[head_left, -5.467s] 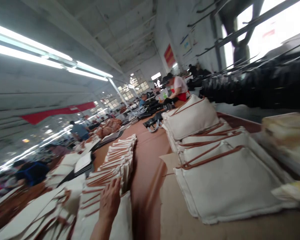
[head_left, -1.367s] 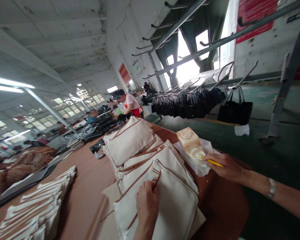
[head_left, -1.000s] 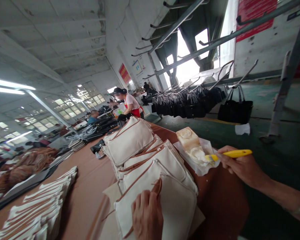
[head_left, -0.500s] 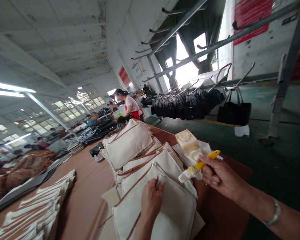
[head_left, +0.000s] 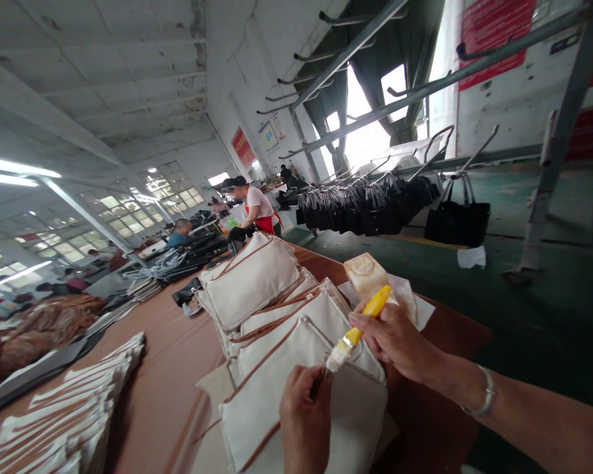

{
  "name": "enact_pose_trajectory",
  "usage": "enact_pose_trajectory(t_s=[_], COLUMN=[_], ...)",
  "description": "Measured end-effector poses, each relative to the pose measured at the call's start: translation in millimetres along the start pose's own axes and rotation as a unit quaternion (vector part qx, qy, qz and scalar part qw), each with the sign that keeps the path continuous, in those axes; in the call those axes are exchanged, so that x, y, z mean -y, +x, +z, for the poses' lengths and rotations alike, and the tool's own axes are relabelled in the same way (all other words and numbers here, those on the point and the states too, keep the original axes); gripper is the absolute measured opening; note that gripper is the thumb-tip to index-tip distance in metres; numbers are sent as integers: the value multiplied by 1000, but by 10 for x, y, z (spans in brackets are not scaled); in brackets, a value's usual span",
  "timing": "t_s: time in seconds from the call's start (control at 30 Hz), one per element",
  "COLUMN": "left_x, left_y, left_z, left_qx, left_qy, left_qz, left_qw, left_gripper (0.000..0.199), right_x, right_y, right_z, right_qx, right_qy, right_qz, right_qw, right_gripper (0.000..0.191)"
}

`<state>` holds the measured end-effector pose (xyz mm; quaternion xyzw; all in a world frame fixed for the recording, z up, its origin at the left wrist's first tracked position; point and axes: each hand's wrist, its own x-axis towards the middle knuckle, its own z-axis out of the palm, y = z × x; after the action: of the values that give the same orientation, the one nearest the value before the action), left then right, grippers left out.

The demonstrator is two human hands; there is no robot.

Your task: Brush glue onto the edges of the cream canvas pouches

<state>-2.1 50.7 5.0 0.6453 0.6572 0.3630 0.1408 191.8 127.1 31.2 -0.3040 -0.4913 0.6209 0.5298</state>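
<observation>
Over the front bag [head_left: 252, 405], your right hand [head_left: 395, 339] is clamped on the handle of the yellow brush [head_left: 358, 327], its bristles pointing down at your left fingertips. Your left hand [head_left: 306, 415] lies low on that bag, thumb and fingers drawn together; anything between them is hidden, so you cannot tell what they grip. One second ago you had the bristles at the pot [head_left: 366, 275]; half a second ago they were by the bag's right edge, apart from your left hand. Now they meet it.

Behind the front bag, more cream bags [head_left: 250, 286] with brown straps are stacked. The pot rests on white paper [head_left: 423, 311] to their right. Left across the brown table [head_left: 170, 342] stands a row of white pieces [head_left: 74, 408] with brown edges. Beyond, black bags [head_left: 370, 214] hang from a rack [head_left: 390, 108]. Up right, the red poster [head_left: 497, 39] carries pale lines of writing, too blurred to read.
</observation>
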Motion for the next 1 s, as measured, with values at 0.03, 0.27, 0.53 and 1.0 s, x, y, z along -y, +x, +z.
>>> enact_pose_trajectory(t_s=[0.03, 0.27, 0.53, 1.0], left_x=[8, 102, 55, 8], left_y=[-21, -76, -185, -367], left_z=[24, 115, 122, 65], left_qx=[-8, -48, -105, -101], left_qy=[5, 23, 79, 218], left_qz=[8, 37, 157, 387], left_qw=[1000, 998, 979, 890], left_gripper=[25, 22, 16, 15], right_x=[6, 127, 186, 446], right_y=[12, -67, -112, -340], right_z=[7, -32, -58, -156], right_qx=[0, -5, -22, 81], right_qy=[-29, -105, -136, -165], right_qz=[-16, -76, -113, -92], right_qw=[999, 992, 984, 979], right_gripper=[32, 29, 27, 28])
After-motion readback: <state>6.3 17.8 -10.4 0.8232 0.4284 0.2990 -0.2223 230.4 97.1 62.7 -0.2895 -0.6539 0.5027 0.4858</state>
